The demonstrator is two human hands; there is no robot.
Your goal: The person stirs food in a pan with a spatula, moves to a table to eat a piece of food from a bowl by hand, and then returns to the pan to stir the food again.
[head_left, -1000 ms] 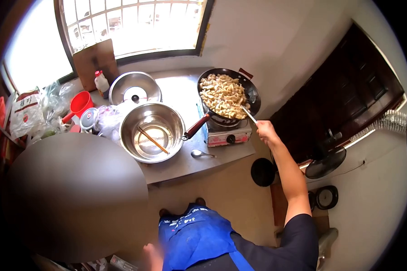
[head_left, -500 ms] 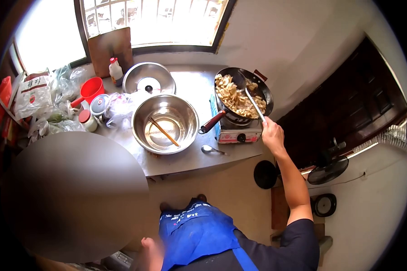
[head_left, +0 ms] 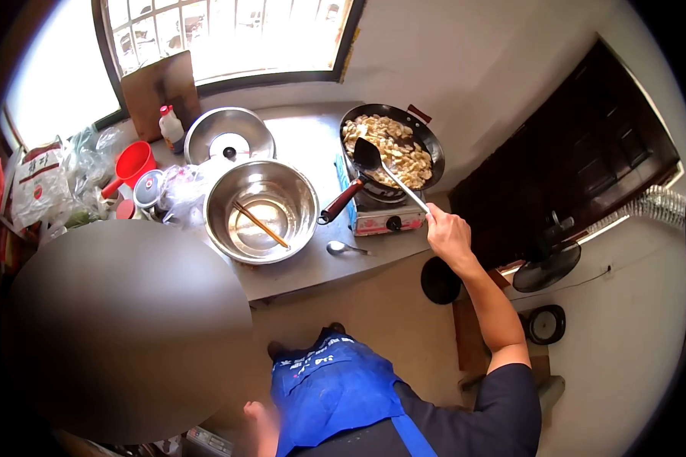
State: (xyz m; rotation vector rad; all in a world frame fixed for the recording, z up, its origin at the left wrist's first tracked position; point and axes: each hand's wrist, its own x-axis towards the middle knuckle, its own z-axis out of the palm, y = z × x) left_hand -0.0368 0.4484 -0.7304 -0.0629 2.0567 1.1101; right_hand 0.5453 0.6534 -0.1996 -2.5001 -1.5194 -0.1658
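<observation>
My right hand [head_left: 450,234] is closed round the pale handle of a wok spatula [head_left: 402,185]. The spatula's dark blade [head_left: 367,154] is at the left side of a black wok [head_left: 432,141], over the food. Inside the wok lie many pale, browned slices of food [head_left: 389,137]. The wok sits on a portable gas stove [head_left: 373,223], its brown handle [head_left: 341,201] pointing toward me. Low beside my blue apron [head_left: 331,388] is my left hand [head_left: 258,415], away from the counter; it is partly blurred, so its fingers cannot be made out.
Left of the stove stands a steel pot [head_left: 219,194] with chopsticks [head_left: 261,225] inside. A spoon [head_left: 345,248] lies near the counter edge. Behind are a steel lid [head_left: 198,141], a bottle [head_left: 172,131], a red ladle [head_left: 136,162] and plastic bags. A large blur covers the lower left.
The spatula blade has moved from the back of the wok toward its near left side, above the food. My right hand has shifted slightly left and down. The whole view has shifted a little.
</observation>
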